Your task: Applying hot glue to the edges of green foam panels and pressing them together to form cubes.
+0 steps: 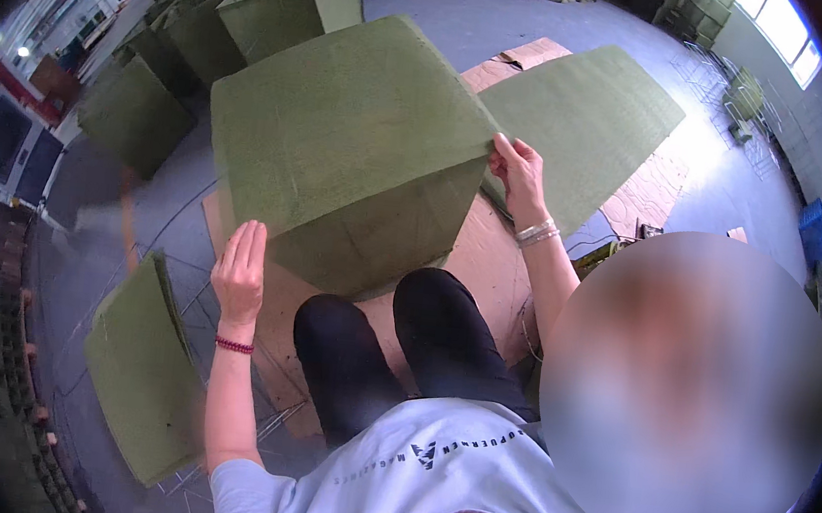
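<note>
A large green box [344,131] with a flat, cloth-like top stands in front of my knees, its near side in shadow. At its near right corner, my right hand [518,173] is closed, pinching the top edge between thumb and fingers. My left hand [239,270] is held upright by the near left corner, its fingers straight and close together. Its fingertips are at the box's edge; whether they touch it I cannot tell. Whatever lies inside or under the box is hidden.
A flat green panel [592,126] lies right of the box on brown cardboard [646,195]. Folded green panels [143,369] lean on a wire frame at my left. Open green boxes [286,12] stand at the far left. Wire frames [743,101] rest by the right wall.
</note>
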### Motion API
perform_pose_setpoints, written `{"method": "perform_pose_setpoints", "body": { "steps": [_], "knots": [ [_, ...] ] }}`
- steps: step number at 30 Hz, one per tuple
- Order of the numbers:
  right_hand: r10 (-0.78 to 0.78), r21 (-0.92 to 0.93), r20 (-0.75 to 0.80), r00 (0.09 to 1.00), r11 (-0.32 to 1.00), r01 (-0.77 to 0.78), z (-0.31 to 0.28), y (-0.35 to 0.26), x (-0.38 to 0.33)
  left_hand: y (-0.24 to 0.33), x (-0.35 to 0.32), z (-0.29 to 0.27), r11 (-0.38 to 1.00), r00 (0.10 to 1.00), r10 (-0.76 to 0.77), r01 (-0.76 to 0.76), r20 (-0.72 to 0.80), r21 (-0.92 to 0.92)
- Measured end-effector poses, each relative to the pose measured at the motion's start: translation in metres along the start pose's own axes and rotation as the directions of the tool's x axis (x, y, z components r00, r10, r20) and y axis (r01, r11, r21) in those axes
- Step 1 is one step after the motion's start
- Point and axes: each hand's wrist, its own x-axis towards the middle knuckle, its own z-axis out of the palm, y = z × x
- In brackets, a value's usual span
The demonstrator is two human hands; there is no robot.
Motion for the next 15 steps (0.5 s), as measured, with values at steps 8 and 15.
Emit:
{"method": "perform_pose_setpoints", "body": {
  "steps": [8, 15],
  "knots": [
    [-0.021, 0.05, 0.004, 1.0, 0.999, 0.021, 0.007, 0.004, 0.003, -0.011, -0.008, 0.0, 1.0, 0.997, 0.003, -0.003, -0.079, -0.006],
    [-0.044, 0.036, 0.024, 0.999, 0.998, 0.043, -0.004, 0.006, 0.01, -0.005, -0.004, -0.008, 0.999, 0.998, 0.031, -0.031, -0.051, -0.008]
  ]
}}
